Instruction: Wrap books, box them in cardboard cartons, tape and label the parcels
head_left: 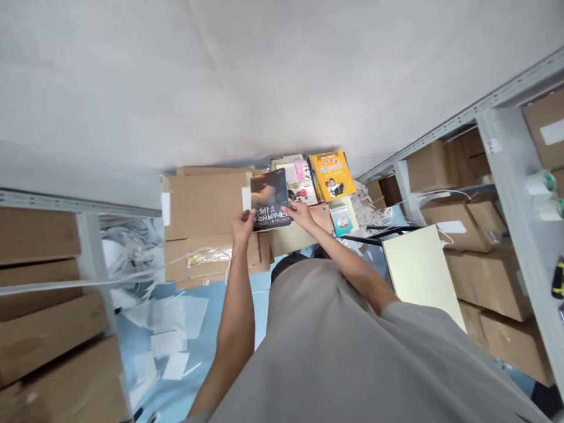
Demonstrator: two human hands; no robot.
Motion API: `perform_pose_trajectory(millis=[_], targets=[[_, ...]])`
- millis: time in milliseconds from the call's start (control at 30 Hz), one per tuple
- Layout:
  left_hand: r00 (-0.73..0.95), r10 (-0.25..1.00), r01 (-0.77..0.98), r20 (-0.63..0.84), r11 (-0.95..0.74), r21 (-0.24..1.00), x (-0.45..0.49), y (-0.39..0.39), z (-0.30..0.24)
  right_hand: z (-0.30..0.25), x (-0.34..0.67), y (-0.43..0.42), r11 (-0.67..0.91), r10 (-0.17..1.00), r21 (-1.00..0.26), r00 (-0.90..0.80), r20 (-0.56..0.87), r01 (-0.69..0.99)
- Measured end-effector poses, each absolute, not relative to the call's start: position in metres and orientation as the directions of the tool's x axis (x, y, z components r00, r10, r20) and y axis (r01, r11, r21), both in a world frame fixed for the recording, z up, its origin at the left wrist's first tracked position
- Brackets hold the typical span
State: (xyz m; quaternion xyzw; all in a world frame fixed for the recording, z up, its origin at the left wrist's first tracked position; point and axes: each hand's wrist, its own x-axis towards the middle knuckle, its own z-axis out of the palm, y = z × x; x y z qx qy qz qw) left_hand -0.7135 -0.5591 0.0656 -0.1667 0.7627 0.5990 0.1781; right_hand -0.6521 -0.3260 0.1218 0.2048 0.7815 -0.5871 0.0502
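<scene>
1. I see the left hand (244,226) pinching the lower left corner of a dark, rectangular paper-covered book with white lettering (270,191).
2. I see the right hand (301,214) closed narrowly on its lower right edge. The book sits between both hands, overlapping the cardboard behind it; I cannot tell whether it is lifted clear.
3. I judge the handling of this book to be under way: it is gripped, not yet released. The other books are untouched by either hand, and I cannot tell which are finished with.
4. Right of it on the pale bench (288,239), I find a pile topped by an orange-yellow paper book (333,176), a white-and-pink paper magazine (302,182) and a small teal-and-white booklet (341,221).
5. To the left lies stacked, flat-looking brown cardboard (207,202).
6. Farther out, grey metal shelving (511,164) carries brown cardboard boxes (497,282); I cannot make out their contents. White paper scraps (165,320) litter the blue floor.
</scene>
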Motion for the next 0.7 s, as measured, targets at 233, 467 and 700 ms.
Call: perform_pose_trajectory(millis=[233,467,700], targets=[[-0.709,0.478,-0.559,-0.518,0.066,0.827,-0.660,-0.416,0.096,0.180,-0.498,-0.219,-0.015,0.599,-0.919,-0.732,-0.324,0.394],[-0.305,0.866,-0.555,-0.397,0.178,0.813,-0.581,-0.281,0.142,0.234,-0.338,-0.183,-0.268,0.864,-0.939,-0.376,-0.334,0.218],[-0.096,0.954,-0.334,-0.283,0.237,0.912,-0.479,-0.185,0.198,0.247,-0.236,-0.143,-0.208,0.978,-0.976,0.030,-0.206,0.067]])
